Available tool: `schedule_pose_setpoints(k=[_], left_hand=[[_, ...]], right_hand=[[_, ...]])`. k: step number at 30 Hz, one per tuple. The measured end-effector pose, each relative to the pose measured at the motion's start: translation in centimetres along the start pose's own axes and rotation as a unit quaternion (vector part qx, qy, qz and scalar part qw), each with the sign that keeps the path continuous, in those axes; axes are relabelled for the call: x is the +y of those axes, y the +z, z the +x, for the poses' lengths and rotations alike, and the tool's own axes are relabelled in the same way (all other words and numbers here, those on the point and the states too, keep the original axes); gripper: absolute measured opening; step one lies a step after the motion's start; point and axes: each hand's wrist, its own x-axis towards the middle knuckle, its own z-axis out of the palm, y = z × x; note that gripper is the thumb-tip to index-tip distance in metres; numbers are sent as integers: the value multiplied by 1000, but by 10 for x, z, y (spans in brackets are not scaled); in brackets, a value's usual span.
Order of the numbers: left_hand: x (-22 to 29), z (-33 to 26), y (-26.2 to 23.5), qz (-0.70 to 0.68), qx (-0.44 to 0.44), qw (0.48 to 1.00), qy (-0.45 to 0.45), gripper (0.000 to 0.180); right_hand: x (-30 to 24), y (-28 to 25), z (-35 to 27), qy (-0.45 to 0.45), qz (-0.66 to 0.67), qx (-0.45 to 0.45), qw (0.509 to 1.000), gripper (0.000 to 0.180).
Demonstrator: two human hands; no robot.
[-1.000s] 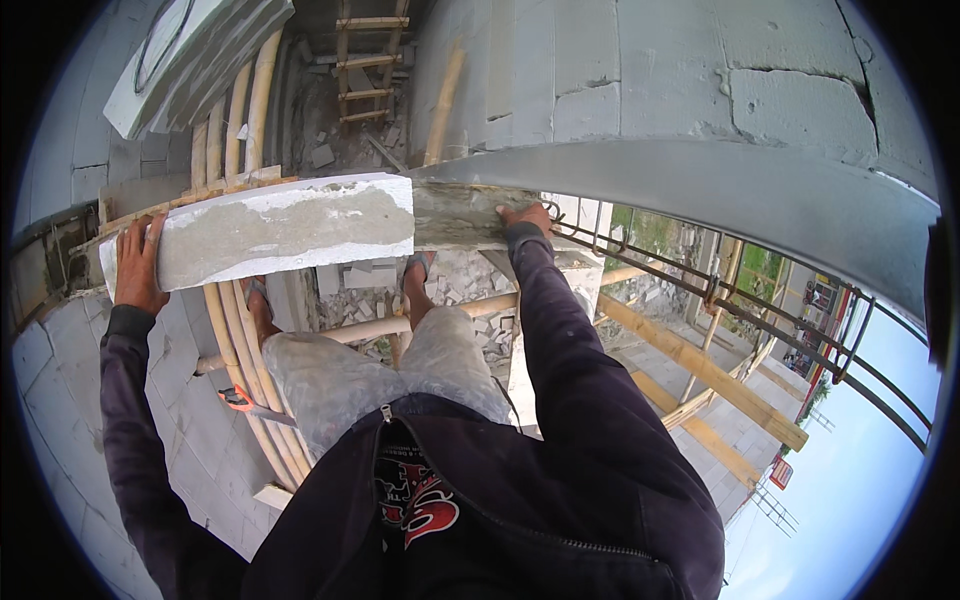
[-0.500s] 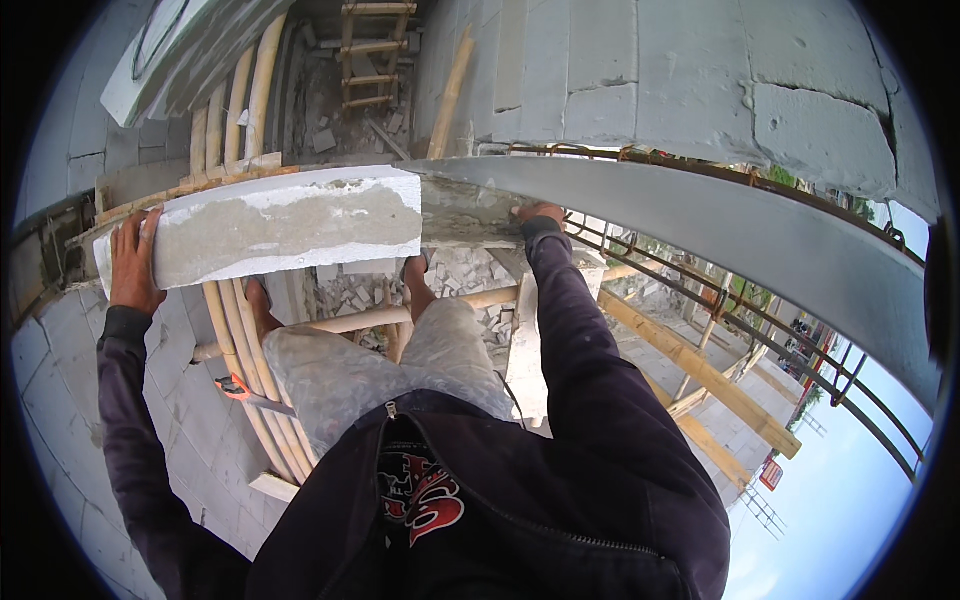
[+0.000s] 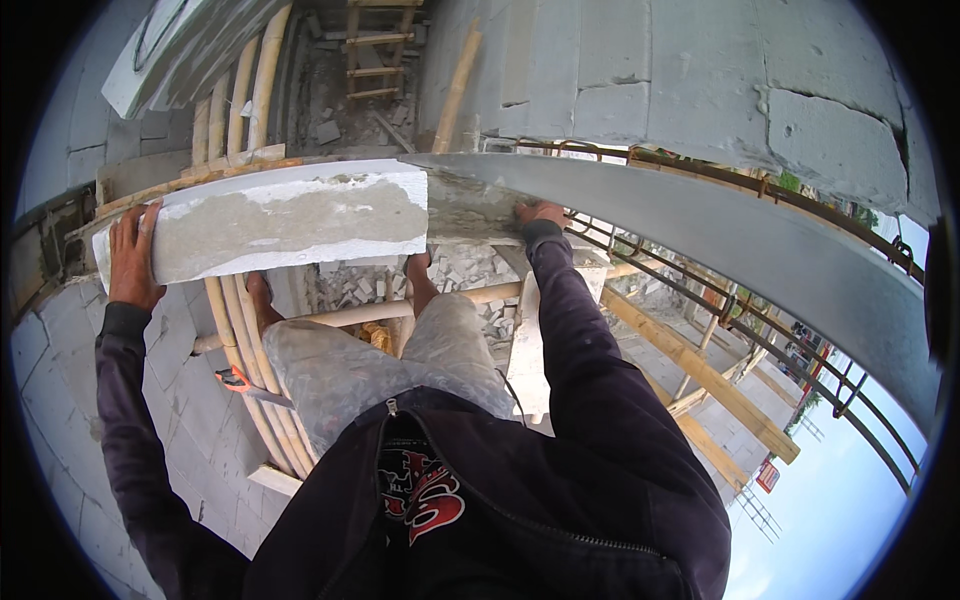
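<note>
Fingertips of the right hand [image 3: 542, 212] are hard to make out from here; they sit low against the right part of a rough grey ledge [image 3: 472, 210], close by the near edge of a long smooth board [image 3: 720, 230], and I can't tell whether they pinch anything or merely press. The board runs off to the right, where a dark shape at the rim cuts into its end. What bears the pale block [image 3: 290, 225] from below is out of sight too, and the block covers part of the person's feet [image 3: 421, 268].

That block lies crosswise in front of the person, a broad grey smear on the side facing up, its right end meeting the ledge. The left hand [image 3: 135, 260] rests on its left end, fingers slightly spread and pointing away from the body; how the thumb sits, and whether the hand truly clasps, I can't tell. Both arms reach forward in dark sleeves [image 3: 590, 330], the left one bent outward at the elbow, the right one straighter.

Near the left knee, an orange-handled saw [image 3: 234, 380] lies by bamboo poles [image 3: 240, 330], its blade partly lost behind the leg. Far off, a wooden ladder [image 3: 375, 65] is cut off at the top.
</note>
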Motion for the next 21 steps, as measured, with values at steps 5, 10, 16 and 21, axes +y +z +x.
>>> schedule_pose_setpoints(k=[5, 10, 16, 21], left_hand=[[2, 0, -1, -3, 1, 1000, -1, 121], [1, -2, 1, -25, 3, 1000, -6, 121], [3, 1, -3, -7, -9, 1000, -7, 120], [2, -2, 2, -18, 9, 1000, -7, 120]], right_hand=[[-1, -1, 0, -34, 44, -9, 998, 78], [5, 1, 3, -46, 61, -6, 997, 75], [29, 26, 20, -147, 117, 31, 982, 71], [19, 15, 15, -89, 104, 17, 990, 67]])
